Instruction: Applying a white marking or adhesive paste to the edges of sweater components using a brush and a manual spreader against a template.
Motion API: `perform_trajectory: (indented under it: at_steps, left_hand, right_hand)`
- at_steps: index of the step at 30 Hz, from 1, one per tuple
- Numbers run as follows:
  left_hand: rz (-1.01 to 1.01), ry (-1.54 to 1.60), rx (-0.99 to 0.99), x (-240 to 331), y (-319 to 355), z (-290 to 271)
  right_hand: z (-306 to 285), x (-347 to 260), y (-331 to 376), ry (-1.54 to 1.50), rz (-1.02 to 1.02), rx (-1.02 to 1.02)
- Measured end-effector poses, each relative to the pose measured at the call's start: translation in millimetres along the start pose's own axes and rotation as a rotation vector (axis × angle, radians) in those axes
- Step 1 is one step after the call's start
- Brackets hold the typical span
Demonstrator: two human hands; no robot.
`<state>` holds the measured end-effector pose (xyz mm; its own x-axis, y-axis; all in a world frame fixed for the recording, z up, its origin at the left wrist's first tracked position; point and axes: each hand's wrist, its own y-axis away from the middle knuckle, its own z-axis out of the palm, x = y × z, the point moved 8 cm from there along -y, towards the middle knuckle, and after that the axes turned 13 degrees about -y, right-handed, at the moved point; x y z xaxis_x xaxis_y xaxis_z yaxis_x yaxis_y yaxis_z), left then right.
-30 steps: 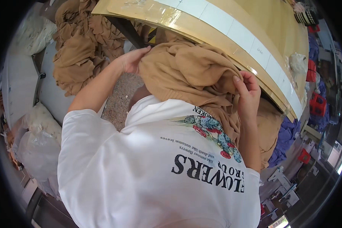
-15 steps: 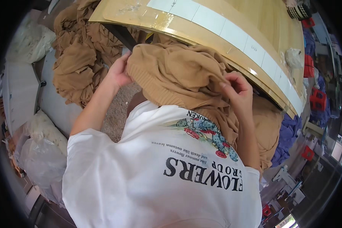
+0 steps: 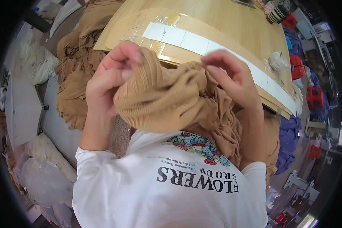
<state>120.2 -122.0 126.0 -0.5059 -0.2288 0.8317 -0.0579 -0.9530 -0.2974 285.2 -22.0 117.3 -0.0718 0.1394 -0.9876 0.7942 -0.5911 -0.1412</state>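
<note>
A tan knit garment point(image 3: 163, 102) with a ribbed band is bunched up before my chest, raised near the table edge. My left hand point(image 3: 110, 76) grips its ribbed band at the left, thumb and fingers closed over the cloth. At the garment's upper right, my right hand point(image 3: 233, 78) has its thumb and forefinger at a raised fold; the fingertips are slightly blurred and seem to pinch it. Loose folds of the same cloth hang down beneath my right wrist over my lap.
Ahead stands a wooden table point(image 3: 216, 22) with a white paper strip point(image 3: 193, 41) taped along its edge. A heap of tan garments point(image 3: 74, 83) lies at left, beside wrapped bundles point(image 3: 45, 171). Purple cloth point(image 3: 288, 144) and red stools point(image 3: 314, 97) are at right.
Both hands have risen, lifting the garment higher. My left hand has shifted from the garment's side onto its ribbed band. The view has also shifted slightly.
</note>
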Motion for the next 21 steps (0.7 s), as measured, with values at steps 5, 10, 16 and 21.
perform_trajectory:
  at_steps: [5,10,16,21]
  left_hand:
    - [0.336,0.02,-0.194,66,-17,64]
    - [0.365,-0.124,-0.193,89,-10,58]
    - [-0.037,-0.771,0.01,47,-32,8]
    - [0.172,-0.549,-0.315,31,-48,88]
  right_hand:
    - [83,-31,-12,-0.439,0.338,-0.669]
    - [31,-49,3,0.28,0.143,-0.527]
    - [-5,-176,48,1.015,-0.852,0.381]
    - [40,-144,31,0.791,-0.853,0.199]
